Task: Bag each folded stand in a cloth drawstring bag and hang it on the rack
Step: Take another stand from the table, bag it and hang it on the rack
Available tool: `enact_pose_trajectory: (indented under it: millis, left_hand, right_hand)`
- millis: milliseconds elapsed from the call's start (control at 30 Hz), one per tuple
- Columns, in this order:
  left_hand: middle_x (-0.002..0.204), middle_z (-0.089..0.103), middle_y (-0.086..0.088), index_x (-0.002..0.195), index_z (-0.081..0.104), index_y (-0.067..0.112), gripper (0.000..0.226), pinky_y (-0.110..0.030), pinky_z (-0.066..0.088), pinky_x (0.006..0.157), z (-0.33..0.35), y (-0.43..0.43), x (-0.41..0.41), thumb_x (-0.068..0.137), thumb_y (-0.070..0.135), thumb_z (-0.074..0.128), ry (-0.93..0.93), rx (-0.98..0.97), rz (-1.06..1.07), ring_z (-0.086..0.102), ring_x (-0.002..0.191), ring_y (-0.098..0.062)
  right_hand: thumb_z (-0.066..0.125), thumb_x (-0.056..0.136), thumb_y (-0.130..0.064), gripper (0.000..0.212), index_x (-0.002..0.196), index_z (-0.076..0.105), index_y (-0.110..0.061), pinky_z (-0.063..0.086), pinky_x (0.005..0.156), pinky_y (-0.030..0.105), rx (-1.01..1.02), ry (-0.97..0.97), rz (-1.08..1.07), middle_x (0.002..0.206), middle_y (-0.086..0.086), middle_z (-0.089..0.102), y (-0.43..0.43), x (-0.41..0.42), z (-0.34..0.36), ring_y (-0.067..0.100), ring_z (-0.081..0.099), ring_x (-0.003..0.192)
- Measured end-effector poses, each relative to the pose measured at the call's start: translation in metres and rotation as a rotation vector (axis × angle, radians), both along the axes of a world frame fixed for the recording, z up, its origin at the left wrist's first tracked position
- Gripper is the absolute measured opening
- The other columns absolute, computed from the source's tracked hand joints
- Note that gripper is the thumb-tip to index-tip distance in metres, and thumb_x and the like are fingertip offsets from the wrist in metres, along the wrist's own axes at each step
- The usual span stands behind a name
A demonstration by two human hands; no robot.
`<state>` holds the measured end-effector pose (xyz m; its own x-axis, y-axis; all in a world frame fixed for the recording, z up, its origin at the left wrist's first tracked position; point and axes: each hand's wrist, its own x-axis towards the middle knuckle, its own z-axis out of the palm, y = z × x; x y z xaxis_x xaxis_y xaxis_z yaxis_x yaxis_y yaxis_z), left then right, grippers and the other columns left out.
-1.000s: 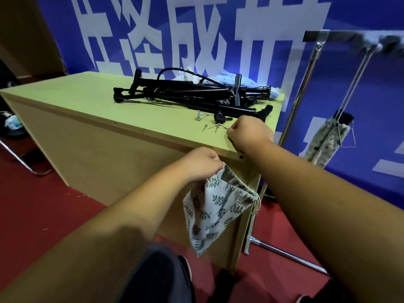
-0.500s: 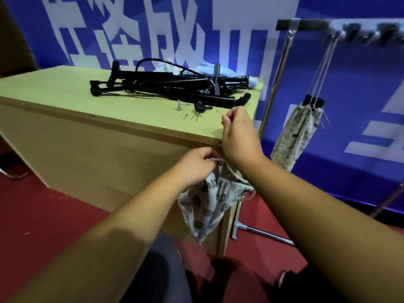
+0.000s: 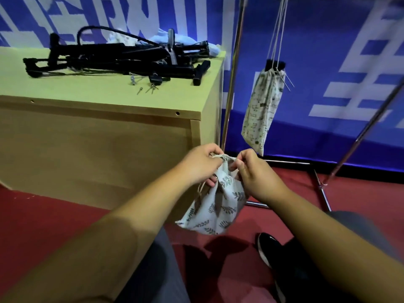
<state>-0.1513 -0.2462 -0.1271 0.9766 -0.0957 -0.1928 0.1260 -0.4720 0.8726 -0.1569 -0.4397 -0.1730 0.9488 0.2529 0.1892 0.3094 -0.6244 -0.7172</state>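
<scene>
Left hand and right hand pinch the seemingly empty bag between them.

a limp white cloth bag with grey leaf print hangs at lower centre, its gathered mouth pinched between the left hand and right hand. black folded stands lie heaped in the upper left. right of centre a second bag, a black stand end poking out, hangs by cords just beside the rack upright.
</scene>
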Motion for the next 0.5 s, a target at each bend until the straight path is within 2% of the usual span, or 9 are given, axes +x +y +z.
enact_pose_trajectory:
  millis: [167, 233, 333, 400, 500]
  left_hand:
    - [0.082, 0.069, -0.012, 0.105, 0.067, 0.017, 0.016, -0.032, 0.060, 0.048, -0.032, -0.029, 0.011, 0.103, 0.010, 0.053, 0.005, 0.047, 0.060, 0.065, 0.051, -0.018]
    - [0.081, 0.070, -0.011, 0.103, 0.067, 0.019, 0.016, -0.032, 0.060, 0.048, -0.041, -0.034, 0.016, 0.103, 0.010, 0.053, 0.004, 0.070, 0.073, 0.067, 0.053, -0.019]
    - [0.079, 0.071, -0.008, 0.097, 0.067, 0.024, 0.018, -0.026, 0.053, 0.043, -0.061, -0.040, 0.023, 0.101, 0.012, 0.054, 0.013, 0.120, 0.077, 0.069, 0.052, -0.018]
    - [0.078, 0.070, -0.008, 0.093, 0.066, 0.025, 0.020, -0.033, 0.060, 0.049, -0.083, -0.043, 0.027, 0.101, 0.012, 0.055, 0.059, 0.128, 0.086, 0.069, 0.052, -0.018]
    - [0.083, 0.072, -0.007, 0.088, 0.064, 0.028, 0.020, -0.046, 0.067, 0.064, -0.112, -0.047, 0.035, 0.099, 0.013, 0.056, 0.133, 0.205, 0.086, 0.073, 0.060, -0.021]
  right_hand:
    - [0.048, 0.112, -0.038, 0.013, 0.107, 0.049, -0.027, 0.048, 0.071, 0.042, -0.210, 0.128, 0.075, 0.091, -0.004, 0.066, -0.026, 0.007, -0.029, 0.021, 0.062, 0.084]
    - [0.049, 0.112, -0.038, 0.013, 0.107, 0.049, -0.025, 0.044, 0.069, 0.041, -0.265, 0.149, 0.084, 0.091, -0.001, 0.065, -0.029, 0.013, -0.040, 0.024, 0.062, 0.084]
    - [0.050, 0.110, -0.035, 0.010, 0.108, 0.049, -0.025, 0.050, 0.073, 0.044, -0.326, 0.211, 0.110, 0.095, 0.003, 0.067, -0.032, 0.024, -0.057, 0.027, 0.064, 0.087]
    - [0.050, 0.108, -0.025, 0.007, 0.113, 0.050, -0.020, 0.054, 0.077, 0.049, -0.409, 0.248, 0.101, 0.101, 0.009, 0.069, -0.037, 0.033, -0.069, 0.033, 0.065, 0.089]
    - [0.052, 0.096, -0.004, 0.034, 0.127, 0.053, -0.017, 0.058, 0.075, 0.046, -0.515, 0.327, 0.066, 0.109, 0.012, 0.068, -0.045, 0.045, -0.077, 0.034, 0.064, 0.090]
